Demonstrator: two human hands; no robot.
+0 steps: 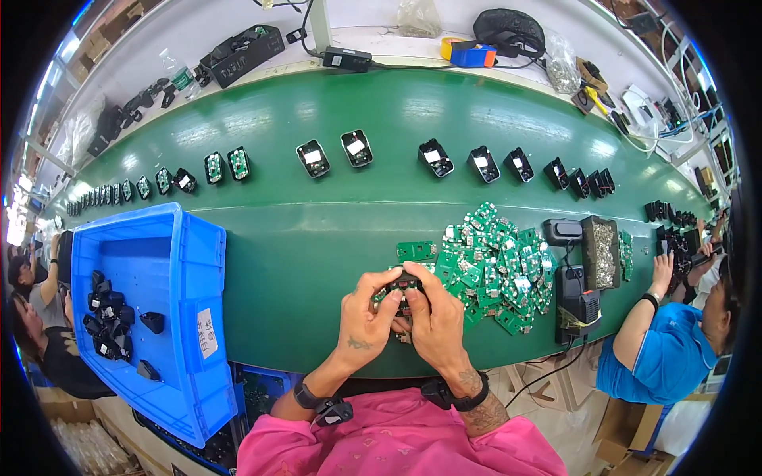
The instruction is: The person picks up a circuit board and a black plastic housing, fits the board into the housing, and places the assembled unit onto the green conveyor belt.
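My left hand (pixel 367 317) and my right hand (pixel 436 316) are together near the table's front edge. Between them they grip a small black plastic housing (pixel 408 282), thumbs pressing on its face and fingers wrapped round its sides. Most of the housing is hidden by the fingers. Just right of my hands spreads a heap of green circuit boards (pixel 496 270). One board (pixel 416 251) lies beyond my fingertips at the heap's left edge.
A blue bin (pixel 208 262) holding black housings stands left. Across the green table runs a row of open black housings (pixel 313 159). Right of the heap are a tray of small metal parts (pixel 602 252) and a black corded device (pixel 578 301). A co-worker in blue (pixel 663 349) sits right.
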